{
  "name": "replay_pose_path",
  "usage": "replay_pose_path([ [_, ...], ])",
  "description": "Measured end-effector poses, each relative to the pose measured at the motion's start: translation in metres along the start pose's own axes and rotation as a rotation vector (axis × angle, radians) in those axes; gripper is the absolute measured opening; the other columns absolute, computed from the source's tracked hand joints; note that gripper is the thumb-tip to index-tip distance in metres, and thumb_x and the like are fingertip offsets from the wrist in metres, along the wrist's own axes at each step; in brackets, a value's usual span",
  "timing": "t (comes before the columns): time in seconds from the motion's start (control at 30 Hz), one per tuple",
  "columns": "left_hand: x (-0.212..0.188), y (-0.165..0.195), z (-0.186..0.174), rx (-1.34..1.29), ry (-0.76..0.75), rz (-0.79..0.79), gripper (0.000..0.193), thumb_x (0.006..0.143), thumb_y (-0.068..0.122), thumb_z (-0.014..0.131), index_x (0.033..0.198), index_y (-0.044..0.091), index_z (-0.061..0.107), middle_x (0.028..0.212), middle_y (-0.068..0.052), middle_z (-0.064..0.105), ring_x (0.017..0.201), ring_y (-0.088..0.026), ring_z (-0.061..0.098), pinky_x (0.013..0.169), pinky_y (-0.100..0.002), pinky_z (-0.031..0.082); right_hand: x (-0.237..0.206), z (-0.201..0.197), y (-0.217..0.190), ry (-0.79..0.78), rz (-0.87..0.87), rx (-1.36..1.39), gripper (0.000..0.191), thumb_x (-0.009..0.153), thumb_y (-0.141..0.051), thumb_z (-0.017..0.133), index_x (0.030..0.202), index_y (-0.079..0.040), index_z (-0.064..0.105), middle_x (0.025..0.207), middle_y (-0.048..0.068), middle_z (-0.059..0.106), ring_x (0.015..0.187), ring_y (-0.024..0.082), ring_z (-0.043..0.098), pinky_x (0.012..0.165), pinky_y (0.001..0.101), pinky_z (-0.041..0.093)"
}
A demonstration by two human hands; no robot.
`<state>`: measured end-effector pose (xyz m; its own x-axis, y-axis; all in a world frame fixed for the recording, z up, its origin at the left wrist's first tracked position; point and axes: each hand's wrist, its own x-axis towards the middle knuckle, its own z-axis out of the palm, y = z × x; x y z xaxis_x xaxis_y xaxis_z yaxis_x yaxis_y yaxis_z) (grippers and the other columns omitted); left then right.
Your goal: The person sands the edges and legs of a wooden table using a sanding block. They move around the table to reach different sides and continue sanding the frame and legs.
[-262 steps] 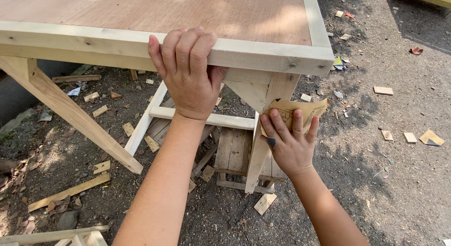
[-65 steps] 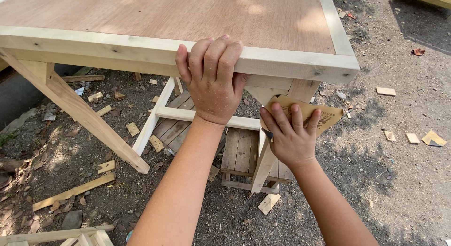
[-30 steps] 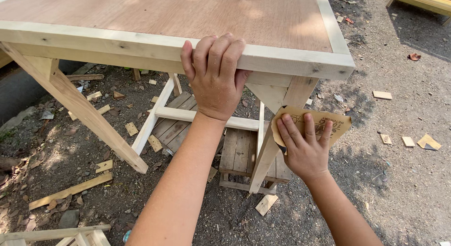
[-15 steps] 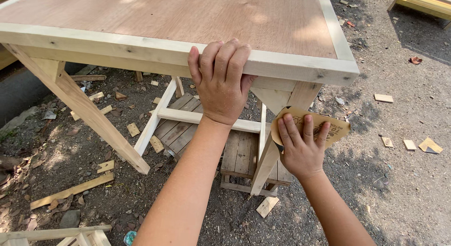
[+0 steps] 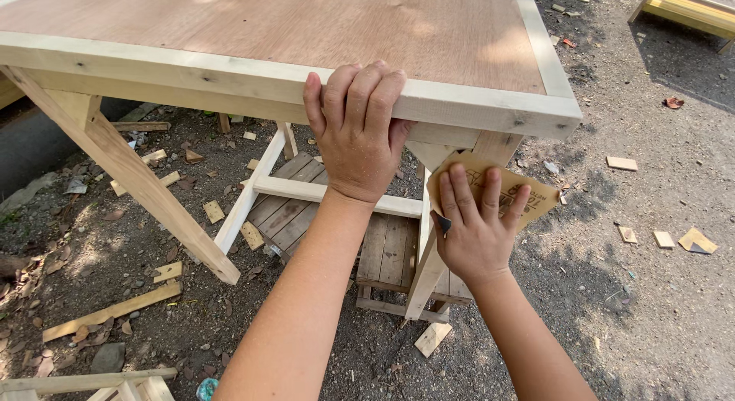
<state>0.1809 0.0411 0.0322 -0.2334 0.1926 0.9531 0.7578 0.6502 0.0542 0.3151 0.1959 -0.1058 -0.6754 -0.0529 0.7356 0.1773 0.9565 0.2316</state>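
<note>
**Pale wood table, one hand gripping the rim, one pressing sandpaper to the leg**

Pale wood frames the big table (image 5: 230, 72), which fills the upper part of the view from nine o'clock round to two o'clock; its top is a brown plywood panel edged with light planks. Under it, near the centre, lies a low pallet (image 5: 383, 252) of grey slats on dark gravelly ground (image 5: 651, 309). A slanted brace (image 5: 130, 179) runs down at eight o'clock from the table's near corner.

The table's near right leg (image 5: 425, 271) drops from the rim towards six o'clock. The left hand (image 5: 356, 137) is closed over the front rim at about twelve o'clock, fingers curled on top of the plank, thumb tucked underneath. The right hand (image 5: 475, 232) sits at about four o'clock from it, lower and to the side, fingers spread flat and pressing a tan sheet of sandpaper (image 5: 528, 198) against the top of that leg. The sandpaper lies under the fingers and sticks out past the fingertips towards two o'clock; the palm is below it, so the sheet is pinned rather than clenched.

Small wood offcuts (image 5: 693, 240) lie scattered on the ground at three o'clock, with more at eight o'clock. A yellow frame (image 5: 689, 6) shows at one o'clock, well apart from the table.
</note>
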Motion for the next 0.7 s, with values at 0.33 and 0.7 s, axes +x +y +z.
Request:
replay_pose_path([
  [0.33,-0.004,-0.003,0.000,-0.006,0.003,0.017,0.037,0.107,0.048,0.066,0.135,0.027,0.053,0.135,0.007,0.054,0.138,-0.020,0.045,0.133,-0.049,0.011,-0.012,-0.009,-0.008,-0.100,0.027,0.001,0.064,0.099,-0.032,0.056,0.162,-0.018,0.051,0.173,0.002,0.028,0.160,0.037,0.005,0.122,0.0688,-0.005],
  [0.7,-0.005,-0.003,0.002,0.001,0.000,0.022,0.037,0.108,0.050,0.065,0.134,0.027,0.051,0.134,0.008,0.054,0.137,-0.019,0.045,0.132,-0.049,0.011,-0.032,0.030,-0.004,-0.069,-0.033,-0.093,0.061,0.106,-0.036,0.051,0.165,-0.024,0.044,0.176,0.003,0.014,0.161,0.035,-0.006,0.124,0.0721,-0.007],
])
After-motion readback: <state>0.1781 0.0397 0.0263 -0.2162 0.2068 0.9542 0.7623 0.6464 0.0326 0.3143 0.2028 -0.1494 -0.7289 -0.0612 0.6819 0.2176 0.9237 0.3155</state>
